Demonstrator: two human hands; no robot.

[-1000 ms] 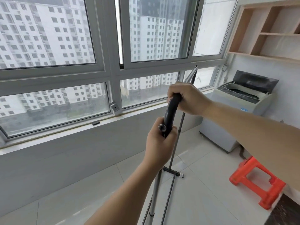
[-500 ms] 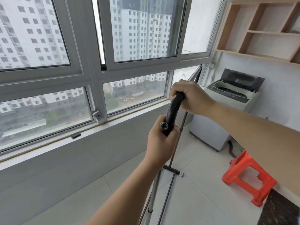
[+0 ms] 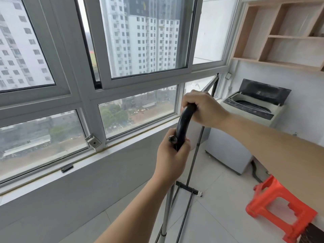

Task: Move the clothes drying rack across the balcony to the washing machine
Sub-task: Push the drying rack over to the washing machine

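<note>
While both hands were clenched on the black curved corner piece (image 3: 184, 123) at the near top of the drying rack (image 3: 196, 155), the rack stood on the pale tiled floor (image 3: 219, 216) beside the low wall under the windows (image 3: 140, 41), short of the washing machine (image 3: 245, 123) in the far corner. The left hand (image 3: 172, 155) gripped the lower end of the bend, where a small round knob (image 3: 172, 139) stuck out by the thumb; the right hand (image 3: 205, 107) closed over the upper end, where the top rail (image 3: 209, 85) ran away toward the machine.

By its look the rack was thin metal tubing with nothing hung on it, so it probably weighed little and could be lifted or slid by one person. Such a long, slim frame would likely flex and sway, and the far end could swing wide. The corner seemed a fair place to hold, one hand on the upright (image 3: 167, 206) and one on the rail, giving control over tilt. The bare tubes might be slick; the black sleeve looked grippier. The foot bar (image 3: 188, 187) might catch on tile joints if dragged. An orange stool (image 3: 278, 209) stood near the path on the right and would need clearance.
</note>
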